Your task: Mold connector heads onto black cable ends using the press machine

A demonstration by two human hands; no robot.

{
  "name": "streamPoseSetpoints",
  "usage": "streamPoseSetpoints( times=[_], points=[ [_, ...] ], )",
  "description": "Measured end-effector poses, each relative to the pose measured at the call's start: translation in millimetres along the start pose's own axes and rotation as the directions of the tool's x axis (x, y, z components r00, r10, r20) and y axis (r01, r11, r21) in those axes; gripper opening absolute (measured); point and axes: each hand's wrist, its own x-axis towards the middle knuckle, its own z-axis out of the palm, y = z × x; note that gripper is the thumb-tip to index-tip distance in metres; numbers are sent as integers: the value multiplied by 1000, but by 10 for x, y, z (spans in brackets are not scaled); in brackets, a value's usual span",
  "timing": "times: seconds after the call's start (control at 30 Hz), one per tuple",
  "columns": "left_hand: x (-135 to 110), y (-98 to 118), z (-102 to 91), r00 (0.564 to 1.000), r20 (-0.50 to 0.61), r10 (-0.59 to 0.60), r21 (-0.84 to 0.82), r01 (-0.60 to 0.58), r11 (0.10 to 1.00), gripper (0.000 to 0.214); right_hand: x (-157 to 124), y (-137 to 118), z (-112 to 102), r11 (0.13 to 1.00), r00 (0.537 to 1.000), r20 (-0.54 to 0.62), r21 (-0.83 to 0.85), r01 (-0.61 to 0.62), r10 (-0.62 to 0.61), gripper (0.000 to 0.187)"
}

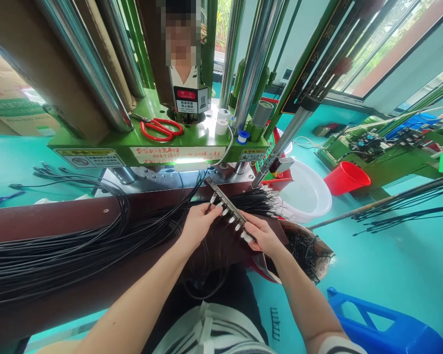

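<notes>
My left hand (199, 221) pinches a black cable with a silver plug end against a dark metal fixture bar (221, 196). The bar slants away from me and carries several silver plugs in a row. Its near end is gripped by my right hand (261, 235), fingers closed round it. A thick bundle of black cables (59, 255) runs from the left across the brown bench edge (59, 216) to my hands. More plug-ended cables (262, 199) lie just beyond the bar.
A green press machine (158, 142) with chrome columns stands ahead; red scissors (160, 129) lie on it. Another person stands behind the machine. A white basin (310, 194), a red bucket (345, 178), a cardboard box of scraps (310, 250) and a blue stool (384, 324) sit to the right.
</notes>
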Motion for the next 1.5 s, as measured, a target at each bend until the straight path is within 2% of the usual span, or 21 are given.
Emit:
streamPoseSetpoints(
  times=[0.2, 0.33, 0.43, 0.57, 0.73, 0.87, 1.0, 1.13, 1.2, 1.27, 1.37, 1.43, 1.47, 1.5],
  points=[
    [-1, 39, 3, 1000, 24, 15, 4, -15, 1000, 30, -3, 6, 0, 1000, 1000, 10, -26, 11, -11, 50],
    [9, 6, 2, 995, 12, 97, 85, -97, 992, 32, -4, 22, 22, 989, 997, 32, -131, 72, -68, 51],
    [-1, 25, -25, 989, 46, 137, 127, -142, 982, 32, -3, 37, 18, 993, 997, 23, -95, 73, -71, 50],
    [-19, 90, -97, 991, 121, 57, 27, -61, 998, 35, 2, 53, -10, 999, 999, -7, 8, 37, -37, 51],
    [-13, 114, -147, 973, 229, -25, 113, -1, 994, 38, 12, 41, -29, 1000, 1000, 16, 17, 10, -11, 53],
    [2, 148, -151, 970, 232, -66, 84, 47, 995, 38, 18, 30, -36, 1000, 1000, 30, -22, -6, 6, 54],
    [15, 192, -198, 951, 283, -120, 69, 105, 992, 38, 16, 30, -46, 996, 998, 64, -91, 24, -18, 54],
    [65, 170, -226, 945, 309, -108, 106, 79, 991, 36, 14, 26, -35, 977, 993, 109, -204, 68, -47, 56],
    [97, 152, -197, 956, 286, -59, 170, 10, 985, 36, 9, 24, -21, 972, 994, 98, -224, 73, -52, 55],
    [98, 168, -158, 963, 262, 58, 283, -134, 950, 38, -7, 33, -8, 978, 998, 46, -203, 39, -30, 56],
    [-4, 300, -197, 940, 204, 273, 505, -340, 794, 33, -40, 74, -14, 988, 997, -72, -154, -25, 14, 61],
    [-147, 424, -382, 905, 119, 408, 613, -390, 687, 25, -38, 108, -40, 993, 984, -176, -108, -43, 23, 64],
    [-244, 472, -540, 867, 53, 496, 648, -407, 643, 25, -26, 121, -55, 996, 975, -221, -76, -53, 35, 66],
    [-362, 496, -743, 803, -36, 595, 682, -415, 602, 25, -10, 128, -69, 997, 966, -255, -46, -65, 51, 68]
  ],
)
